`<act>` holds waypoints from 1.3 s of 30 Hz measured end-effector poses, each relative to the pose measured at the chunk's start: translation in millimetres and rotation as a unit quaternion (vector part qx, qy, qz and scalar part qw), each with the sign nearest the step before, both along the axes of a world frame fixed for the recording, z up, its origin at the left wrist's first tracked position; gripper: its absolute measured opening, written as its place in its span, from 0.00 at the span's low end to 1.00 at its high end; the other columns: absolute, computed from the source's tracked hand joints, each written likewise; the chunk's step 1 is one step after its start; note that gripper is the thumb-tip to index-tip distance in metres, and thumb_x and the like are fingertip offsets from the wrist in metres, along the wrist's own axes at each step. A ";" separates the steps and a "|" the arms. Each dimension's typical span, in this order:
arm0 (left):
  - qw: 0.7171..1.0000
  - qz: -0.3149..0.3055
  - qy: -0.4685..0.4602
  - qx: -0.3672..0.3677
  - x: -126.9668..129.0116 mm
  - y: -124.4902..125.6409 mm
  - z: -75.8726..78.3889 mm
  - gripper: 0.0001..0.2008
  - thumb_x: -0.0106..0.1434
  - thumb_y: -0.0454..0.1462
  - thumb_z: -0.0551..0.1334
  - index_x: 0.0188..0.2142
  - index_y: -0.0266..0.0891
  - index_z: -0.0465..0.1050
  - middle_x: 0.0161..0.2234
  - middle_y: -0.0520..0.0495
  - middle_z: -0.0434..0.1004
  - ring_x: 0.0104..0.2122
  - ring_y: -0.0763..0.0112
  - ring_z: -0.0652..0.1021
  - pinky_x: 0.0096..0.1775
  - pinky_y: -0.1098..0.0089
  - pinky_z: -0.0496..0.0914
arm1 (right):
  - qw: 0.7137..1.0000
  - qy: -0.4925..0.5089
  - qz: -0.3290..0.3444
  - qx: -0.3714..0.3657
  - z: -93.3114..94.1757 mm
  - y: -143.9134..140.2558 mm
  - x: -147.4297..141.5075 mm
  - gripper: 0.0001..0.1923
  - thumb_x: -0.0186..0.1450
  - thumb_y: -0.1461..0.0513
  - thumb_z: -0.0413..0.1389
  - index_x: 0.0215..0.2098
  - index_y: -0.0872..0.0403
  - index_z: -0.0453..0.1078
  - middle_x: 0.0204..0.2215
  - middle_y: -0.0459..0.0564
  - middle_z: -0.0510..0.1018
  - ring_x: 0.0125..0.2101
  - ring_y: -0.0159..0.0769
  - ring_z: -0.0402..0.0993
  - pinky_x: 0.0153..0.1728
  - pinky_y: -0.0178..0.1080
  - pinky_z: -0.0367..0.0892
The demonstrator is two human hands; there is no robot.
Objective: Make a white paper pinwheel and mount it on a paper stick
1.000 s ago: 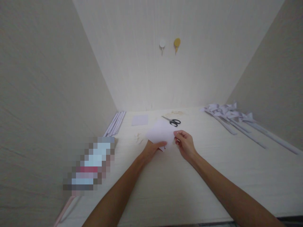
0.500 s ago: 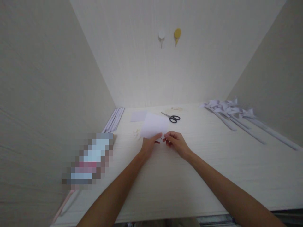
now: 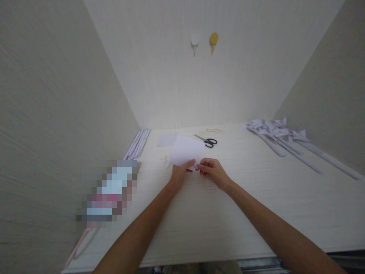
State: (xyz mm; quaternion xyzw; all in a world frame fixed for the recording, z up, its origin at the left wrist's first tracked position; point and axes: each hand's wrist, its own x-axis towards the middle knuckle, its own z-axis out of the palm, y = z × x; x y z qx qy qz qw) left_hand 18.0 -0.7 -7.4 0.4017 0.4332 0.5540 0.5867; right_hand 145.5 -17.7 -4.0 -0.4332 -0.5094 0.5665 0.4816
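Observation:
A pale lilac sheet of paper point(image 3: 186, 150) stands tilted up off the table in front of me. My left hand point(image 3: 180, 174) pinches its near edge, thumb on top. My right hand point(image 3: 212, 171) sits just to the right, fingers curled at the same near corner of the sheet. Both hands rest low over the white table point(image 3: 216, 213). Black-handled scissors point(image 3: 207, 141) lie just beyond the sheet, apart from both hands.
A small lilac square point(image 3: 167, 139) lies behind the sheet. Long paper strips point(image 3: 137, 144) line the left wall. Folded paper pieces and long strips point(image 3: 282, 137) lie at the right back. Two hooks point(image 3: 204, 40) hang on the back wall. A blurred-out object point(image 3: 110, 194) sits at left.
The sheet shifted left and rose more upright. My right hand moved left along its near edge to meet my left hand. Between half a second ago and now, almost nothing moved.

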 end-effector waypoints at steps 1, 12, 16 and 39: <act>1.000 0.004 -0.002 -0.003 0.1 -0.1 0.2 0.13 0.39 0.36 0.65 0.27 0.35 0.69 0.22 0.52 0.71 0.20 0.74 0.71 0.20 0.74 0.62 | 1.000 -0.003 -0.001 -0.002 0.2 -0.2 -0.1 0.09 0.47 0.59 0.58 0.19 0.56 0.66 0.13 0.40 0.68 0.14 0.23 0.60 0.16 0.29 0.54; 1.000 0.011 -0.014 -0.001 1.5 0.9 1.2 0.12 0.39 0.35 0.65 0.26 0.35 0.68 0.21 0.53 0.70 0.18 0.75 0.70 0.19 0.74 0.63 | 0.997 -0.071 0.011 0.032 -1.6 -0.5 -0.9 0.07 0.48 0.60 0.57 0.19 0.55 0.65 0.12 0.40 0.66 0.13 0.24 0.59 0.16 0.29 0.53; 1.000 0.018 -0.009 0.004 1.6 1.3 0.4 0.12 0.39 0.35 0.64 0.26 0.35 0.68 0.21 0.54 0.70 0.18 0.76 0.69 0.18 0.75 0.62 | 0.994 -0.089 0.019 0.061 -0.7 -0.7 -0.1 0.07 0.48 0.60 0.57 0.18 0.55 0.65 0.11 0.39 0.65 0.13 0.24 0.59 0.16 0.29 0.52; 0.999 0.041 -0.021 0.010 0.8 3.4 -2.4 0.14 0.40 0.35 0.65 0.30 0.36 0.67 0.24 0.52 0.70 0.21 0.76 0.70 0.18 0.75 0.63 | 0.993 -0.109 0.027 0.049 -2.7 0.0 0.2 0.02 0.48 0.64 0.55 0.21 0.56 0.68 0.13 0.41 0.67 0.15 0.24 0.60 0.17 0.29 0.54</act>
